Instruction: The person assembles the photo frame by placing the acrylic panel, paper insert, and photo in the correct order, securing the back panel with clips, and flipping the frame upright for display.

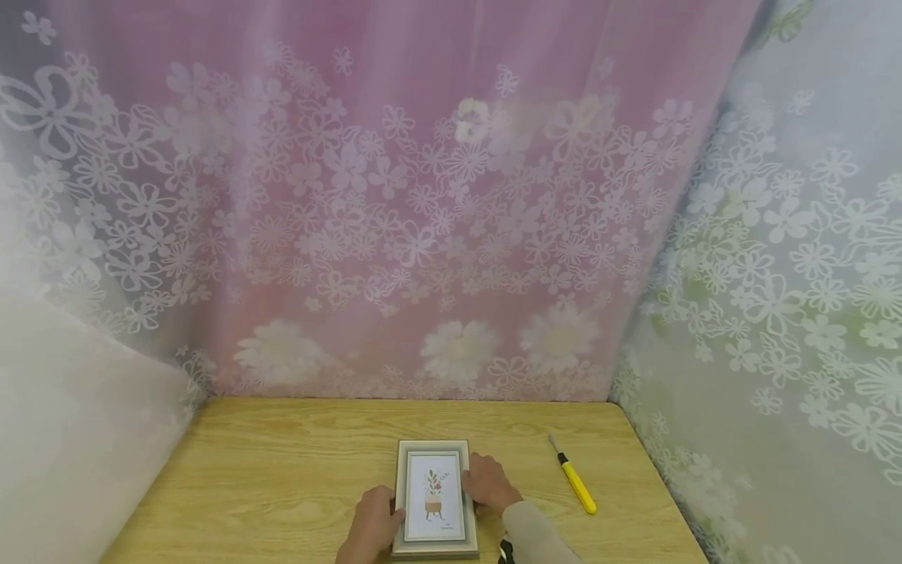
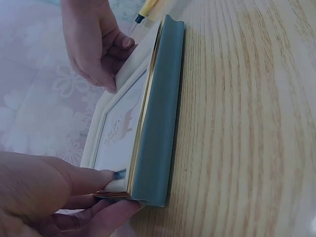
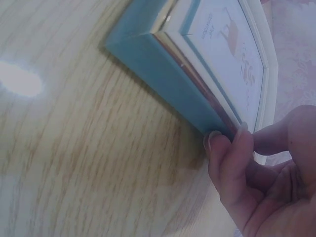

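A picture frame [image 1: 433, 446] with a pale front and blue-green sides lies face up on the wooden table. Behind its pane shows a print [image 1: 433, 495] of a potted plant on a legged stand. My left hand [image 1: 372, 521] grips its left side, thumb on the front border and fingers against the side in the left wrist view. On the opposite side, my right hand [image 1: 489, 482] pinches the border between thumb and fingers; in the right wrist view these fingertips [image 3: 215, 138] touch the blue-green side [image 3: 163, 74]. The frame's underside is hidden.
To the right of the frame lies a screwdriver [image 1: 578, 484] with a yellow handle, its metal tip pointing away. The wooden table [image 1: 282, 470] ends at a pink flowered curtain [image 1: 423, 235] at the back. Pale flowered sheets [image 1: 796, 313] hang at both sides.
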The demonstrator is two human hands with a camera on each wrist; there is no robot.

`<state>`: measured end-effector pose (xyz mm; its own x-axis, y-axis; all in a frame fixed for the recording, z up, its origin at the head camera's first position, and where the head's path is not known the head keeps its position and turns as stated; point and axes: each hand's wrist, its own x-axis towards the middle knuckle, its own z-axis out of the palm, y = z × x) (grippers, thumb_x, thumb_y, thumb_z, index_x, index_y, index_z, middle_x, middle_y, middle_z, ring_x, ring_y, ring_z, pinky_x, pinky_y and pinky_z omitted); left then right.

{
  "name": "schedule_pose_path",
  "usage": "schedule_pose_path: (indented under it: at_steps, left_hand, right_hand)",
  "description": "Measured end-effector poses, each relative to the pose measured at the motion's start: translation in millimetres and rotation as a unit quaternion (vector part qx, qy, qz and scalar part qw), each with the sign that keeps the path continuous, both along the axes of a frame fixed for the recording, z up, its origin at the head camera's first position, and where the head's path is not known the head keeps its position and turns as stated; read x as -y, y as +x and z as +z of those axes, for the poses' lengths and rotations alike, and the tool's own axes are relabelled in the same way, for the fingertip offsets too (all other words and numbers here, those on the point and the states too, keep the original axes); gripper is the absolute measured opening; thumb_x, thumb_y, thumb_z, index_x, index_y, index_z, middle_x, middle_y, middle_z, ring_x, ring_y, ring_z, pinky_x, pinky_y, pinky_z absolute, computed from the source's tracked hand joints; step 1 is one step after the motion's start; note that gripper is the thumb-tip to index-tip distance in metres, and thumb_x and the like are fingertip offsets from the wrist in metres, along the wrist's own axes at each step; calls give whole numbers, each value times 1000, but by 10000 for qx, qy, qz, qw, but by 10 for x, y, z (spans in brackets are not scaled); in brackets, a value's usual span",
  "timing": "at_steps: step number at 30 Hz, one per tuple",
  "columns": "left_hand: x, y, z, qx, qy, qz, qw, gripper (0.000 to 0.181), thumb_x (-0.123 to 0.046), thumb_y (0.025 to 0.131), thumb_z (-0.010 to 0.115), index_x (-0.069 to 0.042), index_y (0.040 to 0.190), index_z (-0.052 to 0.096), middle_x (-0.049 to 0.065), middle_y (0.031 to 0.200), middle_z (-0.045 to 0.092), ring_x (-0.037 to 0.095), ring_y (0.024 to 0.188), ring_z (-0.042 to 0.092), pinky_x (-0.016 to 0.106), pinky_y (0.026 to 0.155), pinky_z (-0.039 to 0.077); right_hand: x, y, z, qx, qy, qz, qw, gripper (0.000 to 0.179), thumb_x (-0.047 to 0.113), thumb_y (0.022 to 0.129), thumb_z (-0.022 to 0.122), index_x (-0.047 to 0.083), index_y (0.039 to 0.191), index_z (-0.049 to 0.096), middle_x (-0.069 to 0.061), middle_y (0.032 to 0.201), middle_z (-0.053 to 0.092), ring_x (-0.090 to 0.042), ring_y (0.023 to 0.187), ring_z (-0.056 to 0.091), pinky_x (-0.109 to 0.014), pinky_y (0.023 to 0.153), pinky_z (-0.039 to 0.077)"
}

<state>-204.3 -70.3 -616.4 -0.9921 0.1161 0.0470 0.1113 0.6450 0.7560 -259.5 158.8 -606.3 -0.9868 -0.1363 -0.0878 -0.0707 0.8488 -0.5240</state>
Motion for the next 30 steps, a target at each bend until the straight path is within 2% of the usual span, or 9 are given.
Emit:
schedule_pose_path:
  at_steps: [7,14,19,25,28,30]
  left_hand:
    - [-15,28,10,128,-145,103,9998,15,-2,87,75,-1,76,65,2,68,58,13,61,50,27,55,42]
    - [-22,30,21,-56,-200,156,9997,17,-2,84,77,-1,74,64,2,66,59,12,60,51,27,55,43]
    - [-7,53,47,-88,-105,188,9997,15,-3,83,80,1,79,66,2,68,60,11,61,51,26,54,42]
    - [25,56,54,-57,-1,30,10000,16,-7,84,81,1,82,67,1,69,60,10,62,50,26,55,41]
    - [27,46,21,-153,146,-70,9998,16,-5,85,79,-1,78,66,-1,65,58,9,58,49,25,53,41]
    - [28,46,-2,-334,108,-87,9993,22,-4,85,78,-4,71,61,-5,61,52,7,54,45,27,49,39]
  right_hand:
    - [11,5,-52,122,-22,-85,9999,17,9,99,53,-7,96,59,-9,67,52,-13,42,52,-25,38,44]
    - [18,-11,-79,20,49,-110,9999,17,9,99,54,-6,95,59,-9,67,52,-12,43,51,-25,39,44]
    - [32,4,-61,182,28,-239,9995,18,10,98,54,-7,98,60,-10,69,53,-13,43,53,-26,39,45]
    - [-11,1,-36,68,99,-94,9999,17,13,100,56,-2,92,58,-7,69,53,-13,49,54,-27,46,44]
    - [-47,-5,-12,-50,193,-65,9998,19,15,100,58,0,90,58,-7,69,53,-15,54,53,-29,52,42]
    - [-61,-3,9,-91,260,-57,9996,20,16,100,59,-1,90,58,-7,70,53,-17,56,53,-31,53,42]
